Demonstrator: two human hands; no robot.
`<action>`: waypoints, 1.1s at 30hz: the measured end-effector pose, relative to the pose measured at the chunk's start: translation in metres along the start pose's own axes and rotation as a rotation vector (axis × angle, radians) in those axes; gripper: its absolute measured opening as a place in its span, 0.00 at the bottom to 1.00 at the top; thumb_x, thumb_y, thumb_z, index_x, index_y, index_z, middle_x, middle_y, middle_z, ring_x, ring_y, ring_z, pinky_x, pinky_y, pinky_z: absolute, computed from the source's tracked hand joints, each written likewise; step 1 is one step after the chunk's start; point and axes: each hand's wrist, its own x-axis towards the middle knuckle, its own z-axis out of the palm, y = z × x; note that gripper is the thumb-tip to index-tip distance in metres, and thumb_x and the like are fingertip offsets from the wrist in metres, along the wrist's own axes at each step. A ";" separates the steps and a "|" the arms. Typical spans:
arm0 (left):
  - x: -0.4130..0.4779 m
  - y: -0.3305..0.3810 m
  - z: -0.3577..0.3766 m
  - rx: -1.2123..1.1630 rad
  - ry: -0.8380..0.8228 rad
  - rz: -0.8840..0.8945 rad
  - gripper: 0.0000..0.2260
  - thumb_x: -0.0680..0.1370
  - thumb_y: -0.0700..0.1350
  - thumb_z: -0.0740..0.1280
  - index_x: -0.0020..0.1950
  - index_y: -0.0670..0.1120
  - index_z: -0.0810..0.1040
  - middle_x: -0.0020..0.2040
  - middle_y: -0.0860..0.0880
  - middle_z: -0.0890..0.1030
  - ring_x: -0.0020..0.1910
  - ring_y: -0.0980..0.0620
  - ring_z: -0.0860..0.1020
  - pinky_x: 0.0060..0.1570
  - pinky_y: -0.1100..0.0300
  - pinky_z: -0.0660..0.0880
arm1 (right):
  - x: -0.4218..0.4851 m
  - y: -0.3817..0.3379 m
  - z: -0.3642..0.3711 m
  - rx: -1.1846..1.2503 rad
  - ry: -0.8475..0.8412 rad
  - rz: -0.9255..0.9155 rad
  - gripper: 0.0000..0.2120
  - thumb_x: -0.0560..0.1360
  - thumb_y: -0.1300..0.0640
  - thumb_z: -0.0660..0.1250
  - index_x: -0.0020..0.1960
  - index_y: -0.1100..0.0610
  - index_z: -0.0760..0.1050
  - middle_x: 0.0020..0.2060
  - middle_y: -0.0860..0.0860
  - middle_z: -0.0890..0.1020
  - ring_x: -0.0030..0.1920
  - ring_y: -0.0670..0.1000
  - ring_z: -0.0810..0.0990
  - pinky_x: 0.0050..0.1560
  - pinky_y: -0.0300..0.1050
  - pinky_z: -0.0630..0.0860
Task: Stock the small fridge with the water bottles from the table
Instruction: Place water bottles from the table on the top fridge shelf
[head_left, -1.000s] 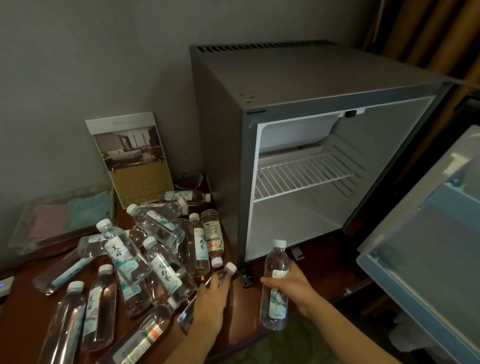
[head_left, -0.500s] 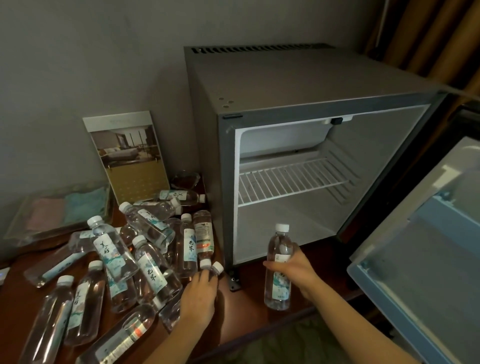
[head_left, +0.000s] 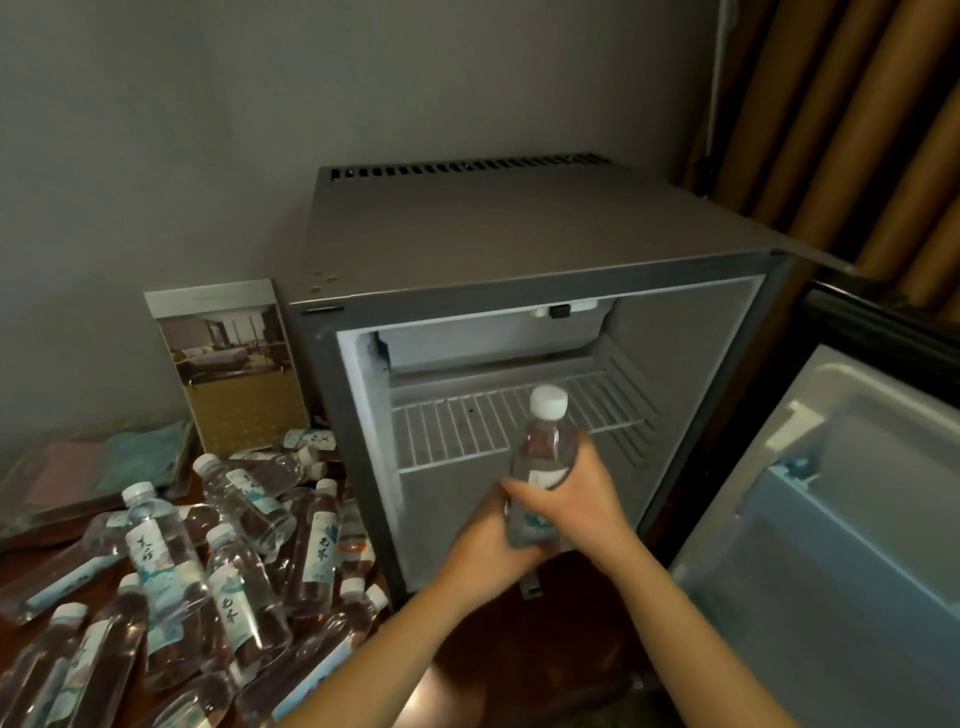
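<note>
The water bottle (head_left: 543, 452) is upright, cap at 12 o'clock, just before the open fridge (head_left: 519, 249); the right hand (head_left: 582, 493) curls its fingers round the middle, the left hand (head_left: 491, 543) grips the base from 7 o'clock, and the wire shelf (head_left: 457, 431) lies dead ahead at 12

A framed room picture (head_left: 234, 364) leans on the wall beside brown curtains (head_left: 857, 130).
</note>
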 end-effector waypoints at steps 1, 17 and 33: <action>0.011 0.012 0.000 -0.001 0.046 0.024 0.24 0.62 0.53 0.73 0.50 0.74 0.66 0.48 0.64 0.76 0.51 0.66 0.77 0.50 0.69 0.76 | 0.008 -0.006 -0.008 0.021 0.029 -0.010 0.28 0.60 0.54 0.80 0.53 0.51 0.67 0.44 0.43 0.78 0.44 0.41 0.78 0.40 0.32 0.73; 0.128 0.078 0.006 0.120 0.167 0.092 0.24 0.67 0.38 0.75 0.61 0.42 0.73 0.59 0.44 0.80 0.54 0.53 0.77 0.48 0.70 0.74 | 0.107 -0.015 -0.043 0.120 0.218 0.006 0.31 0.64 0.56 0.78 0.63 0.59 0.70 0.57 0.56 0.79 0.57 0.55 0.78 0.58 0.46 0.74; 0.191 0.067 0.028 0.190 0.194 -0.019 0.25 0.74 0.47 0.69 0.68 0.43 0.67 0.65 0.41 0.75 0.63 0.41 0.74 0.56 0.54 0.72 | 0.131 0.032 -0.036 0.228 0.440 0.123 0.15 0.76 0.62 0.64 0.62 0.64 0.76 0.59 0.60 0.80 0.60 0.56 0.78 0.60 0.46 0.71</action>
